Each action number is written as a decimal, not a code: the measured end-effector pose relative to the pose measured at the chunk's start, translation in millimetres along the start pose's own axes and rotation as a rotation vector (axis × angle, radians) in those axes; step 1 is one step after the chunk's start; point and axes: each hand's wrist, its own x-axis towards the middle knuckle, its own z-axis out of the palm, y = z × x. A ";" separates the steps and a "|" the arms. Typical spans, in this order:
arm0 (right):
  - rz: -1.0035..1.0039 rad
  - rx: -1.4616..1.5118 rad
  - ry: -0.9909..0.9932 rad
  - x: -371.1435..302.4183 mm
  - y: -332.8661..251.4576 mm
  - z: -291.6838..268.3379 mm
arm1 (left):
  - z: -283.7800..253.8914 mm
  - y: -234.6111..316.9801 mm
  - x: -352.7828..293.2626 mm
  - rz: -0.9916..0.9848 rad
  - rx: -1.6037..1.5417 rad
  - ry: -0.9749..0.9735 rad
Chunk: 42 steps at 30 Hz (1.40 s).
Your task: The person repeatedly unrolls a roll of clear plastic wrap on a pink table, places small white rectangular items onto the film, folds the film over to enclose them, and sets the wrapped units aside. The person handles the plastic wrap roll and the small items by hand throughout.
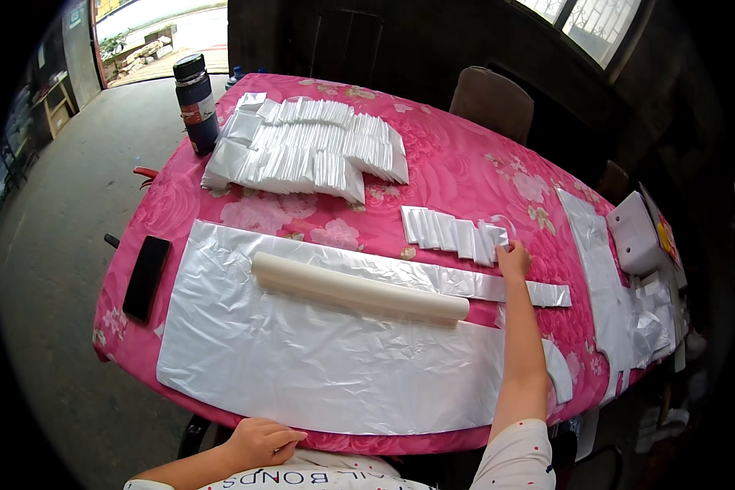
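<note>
My right hand (514, 260) reaches across the table with fingers pinched at the right end of a short row of folded white plastic bags (445, 232). The bags in that row overlap one another. Curled at the near table edge, my left hand (263, 443) shows no object in it. Between my arms lies a large flat white plastic bag (343, 384), its long strap-like upper part reaching right beneath my right forearm. A cream-coloured roll or tube (359, 287) rests across this bag, slanting down to the right.
Many folded bags (302, 151) stand packed in rows at the far left, beside a dark flask (196, 106). A black phone (147, 278) lies at the left edge. More flat bags (592, 269) and a white container (633, 233) occupy the right end. A chair (492, 102) stands behind.
</note>
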 end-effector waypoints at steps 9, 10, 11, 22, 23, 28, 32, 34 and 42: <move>-0.535 0.350 -0.117 -92.9 -59.0 -30.0 | -8.6 -7.2 13.0 0.052 0.032 0.014; -0.713 0.356 -0.190 -123.1 -65.9 -35.5 | -11.5 -4.6 19.2 0.059 0.034 -0.030; -0.850 0.318 -0.275 -151.0 -74.4 -45.0 | -11.8 -2.7 24.7 0.079 0.045 -0.045; -0.894 0.240 -0.628 -259.7 -79.5 -101.6 | 41.1 4.9 88.7 -0.066 0.146 -0.082; -0.965 0.276 -0.715 -277.2 -74.4 -102.6 | 47.5 2.5 90.1 -0.051 0.178 -0.089; -0.892 0.259 -0.743 -301.4 -30.2 -104.8 | 59.7 7.9 98.5 0.062 0.235 -0.171; -0.709 0.046 -0.361 -253.5 50.1 -103.0 | 75.9 25.8 100.1 0.142 0.191 -0.233; -0.525 0.021 -0.237 -225.8 101.2 -110.3 | 83.2 35.8 102.2 0.181 0.189 -0.279; -0.162 -0.152 0.111 -192.4 211.5 -131.8 | 90.3 51.1 103.6 0.236 0.233 -0.327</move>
